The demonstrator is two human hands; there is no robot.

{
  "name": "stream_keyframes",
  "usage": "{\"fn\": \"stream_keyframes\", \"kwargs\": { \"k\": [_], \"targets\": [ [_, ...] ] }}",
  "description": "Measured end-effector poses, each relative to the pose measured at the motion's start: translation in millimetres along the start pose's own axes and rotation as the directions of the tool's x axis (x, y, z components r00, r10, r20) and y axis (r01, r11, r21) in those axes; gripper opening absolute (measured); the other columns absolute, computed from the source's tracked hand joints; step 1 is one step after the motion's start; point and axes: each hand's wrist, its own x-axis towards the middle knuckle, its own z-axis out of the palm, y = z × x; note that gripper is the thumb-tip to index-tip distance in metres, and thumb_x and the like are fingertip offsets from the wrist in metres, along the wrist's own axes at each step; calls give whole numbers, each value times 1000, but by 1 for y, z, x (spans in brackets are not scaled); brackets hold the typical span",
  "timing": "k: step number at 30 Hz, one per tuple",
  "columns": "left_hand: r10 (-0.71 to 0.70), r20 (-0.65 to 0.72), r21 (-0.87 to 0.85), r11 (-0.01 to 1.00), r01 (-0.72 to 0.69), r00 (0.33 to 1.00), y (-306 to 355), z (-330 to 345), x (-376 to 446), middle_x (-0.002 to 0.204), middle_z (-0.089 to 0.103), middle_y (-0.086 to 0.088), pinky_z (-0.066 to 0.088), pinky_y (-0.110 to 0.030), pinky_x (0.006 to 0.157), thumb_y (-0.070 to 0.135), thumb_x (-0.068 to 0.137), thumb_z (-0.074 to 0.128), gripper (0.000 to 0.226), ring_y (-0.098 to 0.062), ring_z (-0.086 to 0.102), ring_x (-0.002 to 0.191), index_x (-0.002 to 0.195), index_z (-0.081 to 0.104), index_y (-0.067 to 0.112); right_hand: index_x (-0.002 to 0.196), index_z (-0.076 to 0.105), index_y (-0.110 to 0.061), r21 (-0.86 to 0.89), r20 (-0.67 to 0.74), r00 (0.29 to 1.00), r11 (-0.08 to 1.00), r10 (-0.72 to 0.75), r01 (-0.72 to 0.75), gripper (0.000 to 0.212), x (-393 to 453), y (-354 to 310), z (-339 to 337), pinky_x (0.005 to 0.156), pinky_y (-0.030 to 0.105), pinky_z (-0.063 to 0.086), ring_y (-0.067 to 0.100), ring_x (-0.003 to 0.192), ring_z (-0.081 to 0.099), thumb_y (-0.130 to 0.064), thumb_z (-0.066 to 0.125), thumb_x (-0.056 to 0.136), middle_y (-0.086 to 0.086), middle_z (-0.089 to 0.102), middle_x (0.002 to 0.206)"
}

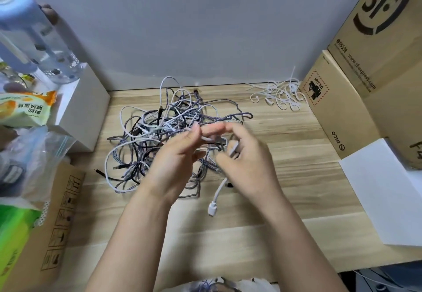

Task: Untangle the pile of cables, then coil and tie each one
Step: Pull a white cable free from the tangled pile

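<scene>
Left hand (180, 152) and right hand (246, 154) raised over wooden table (285, 150), both pinching grey cable (213, 139) between them. Tangled pile of cables (159, 131) just behind, white ties (277, 95) far right.

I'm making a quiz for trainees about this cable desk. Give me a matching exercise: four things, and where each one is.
Things:
1 cable pile
2 white ties
3 white plug
4 white sheet

Places:
A dangling below the right hand
B right desk edge, near side
C desk centre
D far right, beside the cardboard box

Pairs: 1-C, 2-D, 3-A, 4-B
</scene>
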Motion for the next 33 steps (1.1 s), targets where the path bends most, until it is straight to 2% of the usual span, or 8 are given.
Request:
{"fn": "stream_keyframes", "kwargs": {
  "k": [4,8,13,15,19,24,28,33],
  "targets": [
    [-33,12,4,999,33,999,0,7,0,117,67,2,38,-33,101,33,81,45,45,-11,59,107,110,64,4,76,54,-32,-89,72,995,993,-69,75,12,-3,-2,12,58,38,42,21,57,44,-33,48,65,-4,44,50],
    [-40,23,-87,995,42,999,2,7,2,117,67,-4,38,-32,103,32,80,52,39,-15,59,111,106,70,9,63,44,-30,-35,91,994,997,-61,64,8,-3,-2,17,57,40,45,22,56,47,-32,51,66,-1,48,52],
    [-88,51,-211,973,97,995,-2,3,11,63,56,2,38,-28,85,26,82,53,33,-18,48,83,99,72,5,61,47,-27,99,7,999,994,-43,42,25,-2,-1,22,56,34,45,9,50,47,-43,65,68,-11,52,53],
    [-98,72,-294,949,115,993,-2,3,12,66,62,4,43,-23,77,24,80,49,31,-11,57,75,83,77,12,57,51,-24,135,-28,998,989,-61,65,36,-1,0,21,53,32,39,5,48,41,-56,61,71,-8,50,50],
    [-241,-45,-628,762,160,969,-15,-15,27,71,68,5,49,-24,70,21,81,50,22,-8,66,70,69,68,19,46,47,-26,251,-118,991,964,-61,89,43,-1,-3,8,49,26,30,2,45,33,-43,59,83,-10,39,41],
    [-265,-273,-830,551,-88,925,-36,-58,37,60,64,5,50,-17,51,21,97,37,28,-8,65,55,76,54,17,49,29,-14,586,-310,951,786,-7,197,41,-5,-5,-22,49,22,25,9,49,26,-24,62,71,-7,27,47],
    [-209,-337,-765,629,-138,918,-31,-57,30,62,66,9,51,-17,52,25,87,50,21,-6,67,60,72,64,21,51,31,-17,557,-425,905,781,-24,282,35,-5,-9,-38,51,23,27,14,50,26,-12,60,68,-5,28,47],
    [49,-168,-339,935,-104,985,-8,-22,12,83,72,15,45,-22,79,34,86,42,39,0,65,86,65,74,29,60,43,-19,442,-260,965,891,14,106,24,2,-2,-22,47,30,39,10,48,42,1,55,65,-6,43,53]
  ]
}}
